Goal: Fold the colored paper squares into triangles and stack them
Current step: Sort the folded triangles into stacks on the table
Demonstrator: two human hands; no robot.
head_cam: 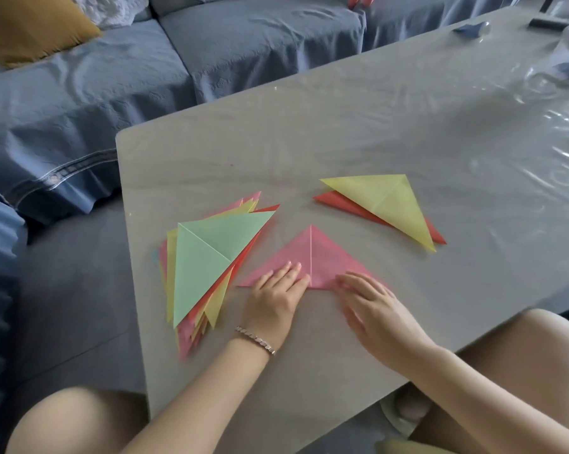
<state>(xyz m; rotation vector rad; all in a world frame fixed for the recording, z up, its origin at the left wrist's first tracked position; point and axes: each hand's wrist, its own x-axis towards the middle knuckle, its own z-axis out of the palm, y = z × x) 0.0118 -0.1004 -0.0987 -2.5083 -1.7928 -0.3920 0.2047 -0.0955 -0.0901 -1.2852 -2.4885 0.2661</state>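
Knees [553, 342] flank the worktop [309, 142]; your left grip [276, 291] and right grip [375, 309] press flat-fingered on the pink triangle [322, 253] between the green-topped stack [208, 257] and yellow-topped stack [391, 204], so uneven pressure could slide it, skewing the crease.

Grey table [342, 132] under fingers [289, 268], covered with wrinkled clear plastic film [538, 165]. Blue sofa [244, 44] well beyond fingers, across table. Mustard cushion [31, 24] on sofa, far up-left of fingers; white cushion [113, 8] just beside it. Small blue object [471, 29] and dark object [548, 22] at table's far right end. Silver bracelet [257, 340] on wrist, behind fingers.
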